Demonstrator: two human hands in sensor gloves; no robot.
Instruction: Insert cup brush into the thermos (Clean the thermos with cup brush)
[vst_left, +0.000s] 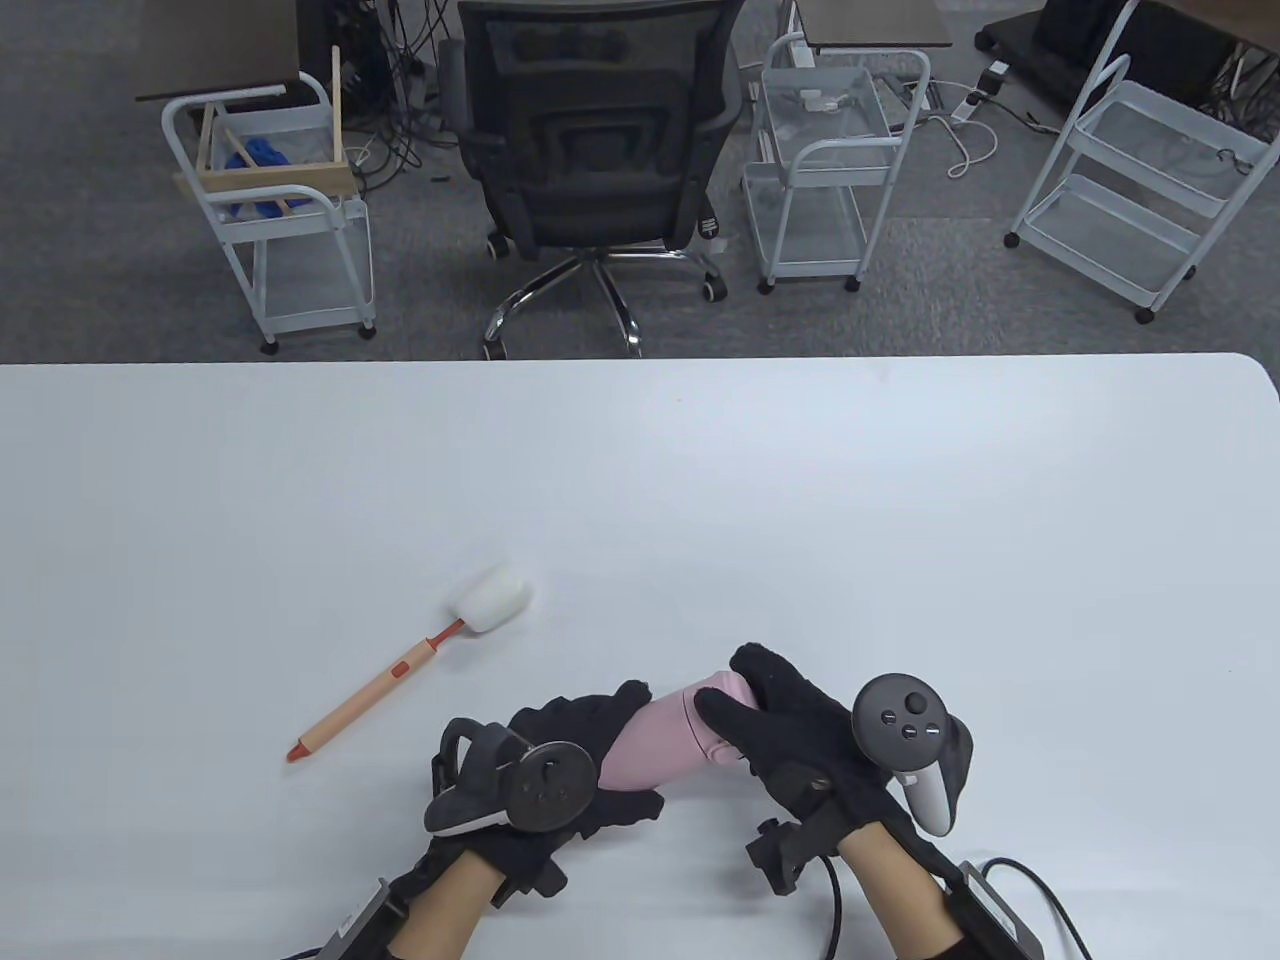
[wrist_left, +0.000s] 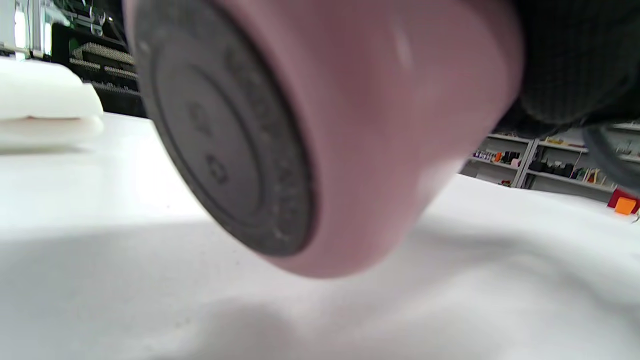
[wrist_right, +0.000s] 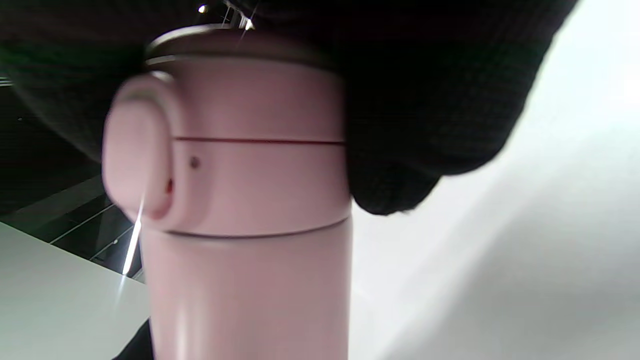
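Note:
A pink thermos (vst_left: 668, 742) is held tilted, nearly lying, just above the table's front edge. My left hand (vst_left: 585, 770) grips its lower body; the left wrist view shows its grey base (wrist_left: 220, 135) lifted off the table. My right hand (vst_left: 790, 720) grips its lid end; the right wrist view shows the closed pink lid (wrist_right: 240, 150) with its latch. The cup brush (vst_left: 410, 668), with a white sponge head (vst_left: 490, 598) and an orange-tan handle, lies on the table to the left of both hands, untouched. Its sponge also shows in the left wrist view (wrist_left: 45, 105).
The white table (vst_left: 900, 520) stretches wide behind and beside the hands. Beyond its far edge stand an office chair (vst_left: 590, 150) and several white wire carts (vst_left: 830, 160) on the grey carpet.

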